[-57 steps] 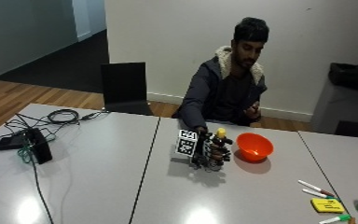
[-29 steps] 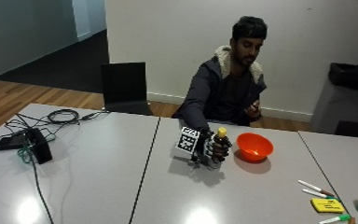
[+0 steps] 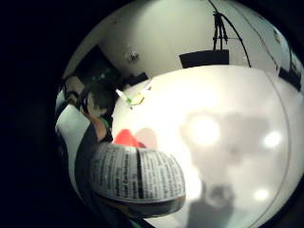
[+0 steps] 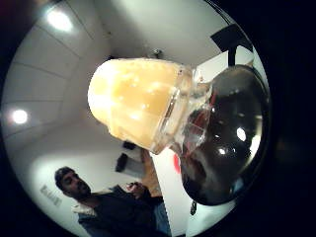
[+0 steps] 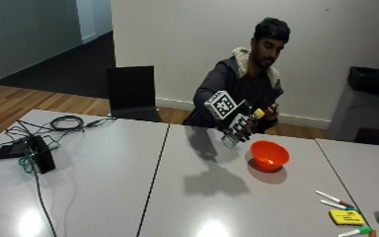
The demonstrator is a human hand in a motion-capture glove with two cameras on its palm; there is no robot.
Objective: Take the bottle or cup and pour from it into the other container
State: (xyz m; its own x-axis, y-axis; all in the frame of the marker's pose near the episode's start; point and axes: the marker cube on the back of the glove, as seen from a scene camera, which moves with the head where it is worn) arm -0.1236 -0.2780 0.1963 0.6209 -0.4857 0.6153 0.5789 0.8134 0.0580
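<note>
Bottle (image 5: 241, 129) with a yellow cap and a printed label is lifted clear of the grey table (image 5: 176, 197), tilted so its capped end points up and toward the person, its base angled down; the gloved right hand (image 5: 239, 127) has its fingers curled round the bottle's body. It hangs above and just to the chair side of the orange bowl (image 5: 269, 155), which sits upright on the table, apart from the bottle. Whether the cap is on tight or anything is leaving the bottle cannot be told. Farther from the bowl, toward the table's near corner, lie several markers (image 5: 334, 200) and a yellow block (image 5: 346, 217). Well away from the bowl, at the opposite end, sit a black box (image 5: 42, 154) and coiled cables (image 5: 64, 122)
</note>
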